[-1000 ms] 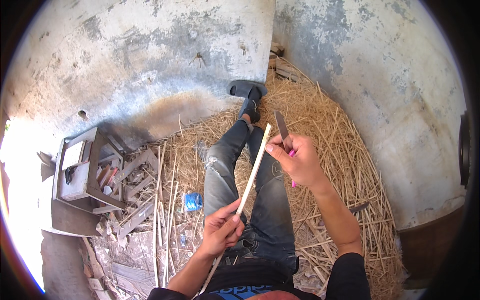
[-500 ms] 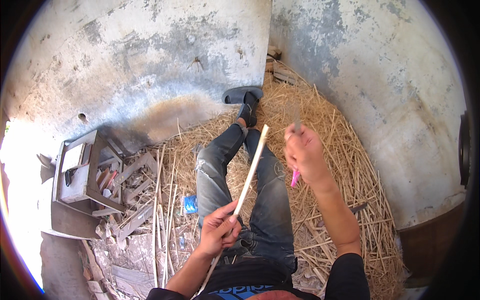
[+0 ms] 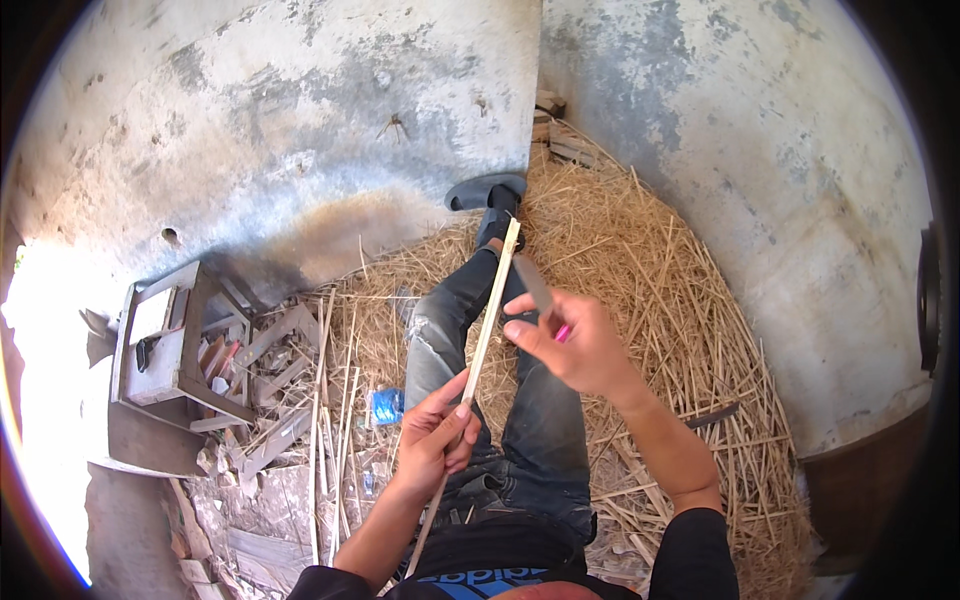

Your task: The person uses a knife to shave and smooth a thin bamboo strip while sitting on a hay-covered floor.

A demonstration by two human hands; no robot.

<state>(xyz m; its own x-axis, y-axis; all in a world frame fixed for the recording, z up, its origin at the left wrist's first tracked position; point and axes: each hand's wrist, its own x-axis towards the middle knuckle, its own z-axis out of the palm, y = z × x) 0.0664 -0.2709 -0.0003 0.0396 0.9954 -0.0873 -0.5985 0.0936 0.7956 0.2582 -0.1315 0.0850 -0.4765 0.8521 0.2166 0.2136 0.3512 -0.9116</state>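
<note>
My left hand (image 3: 437, 440) grips a long pale bamboo strip (image 3: 487, 330) near its middle. The strip slants up and away over my legs, and its lower end passes beside my waist. To its right, my right hand (image 3: 575, 345) is closed round the pink handle of a knife (image 3: 533, 284). The knife's grey blade points up and left, close to the strip's upper part. Whether the blade touches the strip I cannot tell. Most of the handle is hidden by my fingers.
Straw and bamboo shavings (image 3: 640, 240) cover the floor ahead and right. Several long strips (image 3: 322, 430) lie to the left, near a blue packet (image 3: 387, 406). A worn wooden cabinet (image 3: 160, 365) stands at far left among wood scraps. Another dark blade (image 3: 712, 415) lies right. Stained walls (image 3: 330, 110) rise ahead.
My right hand has moved left with the knife, bringing the blade near the bamboo strip. The strip's upper end has swung slightly left and up. My left hand has stayed nearly in place.
</note>
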